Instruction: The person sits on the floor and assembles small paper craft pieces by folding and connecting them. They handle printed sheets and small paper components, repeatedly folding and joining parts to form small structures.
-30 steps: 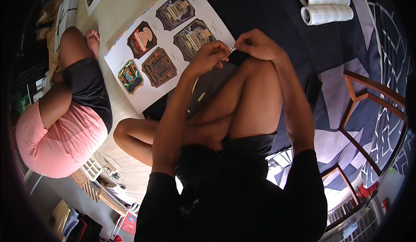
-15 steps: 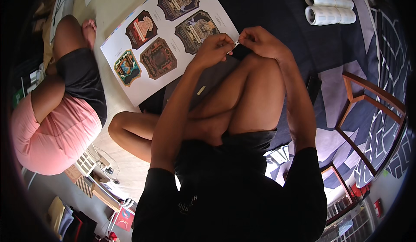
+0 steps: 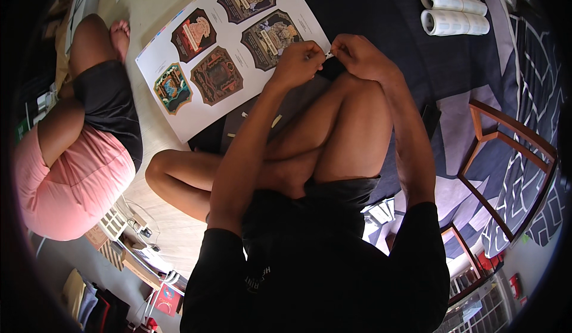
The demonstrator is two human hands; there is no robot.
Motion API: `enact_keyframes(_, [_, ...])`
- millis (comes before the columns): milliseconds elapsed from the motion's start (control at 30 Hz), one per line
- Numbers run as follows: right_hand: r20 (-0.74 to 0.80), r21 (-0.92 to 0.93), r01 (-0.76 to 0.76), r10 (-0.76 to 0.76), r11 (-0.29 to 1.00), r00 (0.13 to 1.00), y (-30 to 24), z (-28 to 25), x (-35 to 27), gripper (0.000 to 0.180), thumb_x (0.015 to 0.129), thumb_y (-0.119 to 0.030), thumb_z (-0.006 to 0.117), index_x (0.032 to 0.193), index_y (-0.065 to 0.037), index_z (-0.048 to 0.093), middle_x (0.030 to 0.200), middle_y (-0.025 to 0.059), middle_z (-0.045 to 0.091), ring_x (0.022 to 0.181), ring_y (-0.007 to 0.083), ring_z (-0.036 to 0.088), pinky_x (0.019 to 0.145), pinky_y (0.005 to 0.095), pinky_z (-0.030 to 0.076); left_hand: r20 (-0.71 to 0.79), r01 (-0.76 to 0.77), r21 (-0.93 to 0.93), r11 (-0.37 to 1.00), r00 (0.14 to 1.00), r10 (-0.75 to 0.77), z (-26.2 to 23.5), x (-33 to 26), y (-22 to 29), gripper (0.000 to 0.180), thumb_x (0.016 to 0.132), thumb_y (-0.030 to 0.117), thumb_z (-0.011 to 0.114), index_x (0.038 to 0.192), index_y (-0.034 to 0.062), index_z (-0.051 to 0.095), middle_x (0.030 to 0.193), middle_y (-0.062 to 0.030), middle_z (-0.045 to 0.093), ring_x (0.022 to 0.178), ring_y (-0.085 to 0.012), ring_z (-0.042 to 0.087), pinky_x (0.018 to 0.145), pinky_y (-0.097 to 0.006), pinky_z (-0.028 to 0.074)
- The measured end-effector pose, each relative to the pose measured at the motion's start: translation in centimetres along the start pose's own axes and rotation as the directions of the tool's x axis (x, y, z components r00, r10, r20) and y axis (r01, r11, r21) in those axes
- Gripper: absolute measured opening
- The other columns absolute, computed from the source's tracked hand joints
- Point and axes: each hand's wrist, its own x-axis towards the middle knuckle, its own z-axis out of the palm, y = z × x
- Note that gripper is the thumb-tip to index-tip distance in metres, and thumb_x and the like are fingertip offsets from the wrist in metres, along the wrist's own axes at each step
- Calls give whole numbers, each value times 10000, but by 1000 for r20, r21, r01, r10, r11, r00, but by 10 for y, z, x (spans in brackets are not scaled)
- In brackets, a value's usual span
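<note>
Left hand [image 3: 298, 61] and right hand [image 3: 357, 56] meet above the raised knee [image 3: 351, 95], fingertips of both pinched shut on a tiny pale piece [image 3: 328, 53], too small to identify, mostly hidden by the fingers. Just beyond lies a white printed sheet [image 3: 179, 112] with five shield-shaped colour pictures on the pale floor [image 3: 143, 11], its right corner covered by the left hand; small pale scraps [image 3: 275, 120] lie on a dark sheet, half hidden by the forearm. Paper rolls [image 3: 453, 22] top right cut off by rim; another person [image 3: 83, 148] sits left, partly out of frame.
</note>
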Motion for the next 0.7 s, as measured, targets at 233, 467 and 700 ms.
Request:
enact_keyframes(233, [-3,-100,29,-30,995,1000,10,-1,5,164,871,-89,597,961,34,658,861,190,692,827,332,685,735,392,519,-40,85,19,996,996,-84,-2,-1,2,231,903,203,659,905,-28,658,738,-64,663,555,-99,599,489,-252,506])
enact_keyframes(467, [23,-115,-17,20,993,1000,13,2,8,130,809,-21,571,872,34,671,836,218,679,826,389,672,735,431,519,-201,137,124,983,973,-110,10,5,8,279,832,235,744,850,-13,619,717,-76,662,501,-135,617,446,-268,497])
enact_keyframes(700, [9,-134,-18,20,991,1000,12,5,11,115,801,-17,565,836,23,666,818,225,677,832,412,666,734,452,520,-308,41,319,947,949,62,17,15,-11,317,771,257,774,861,-5,619,703,-117,673,510,-195,658,521,-323,520])
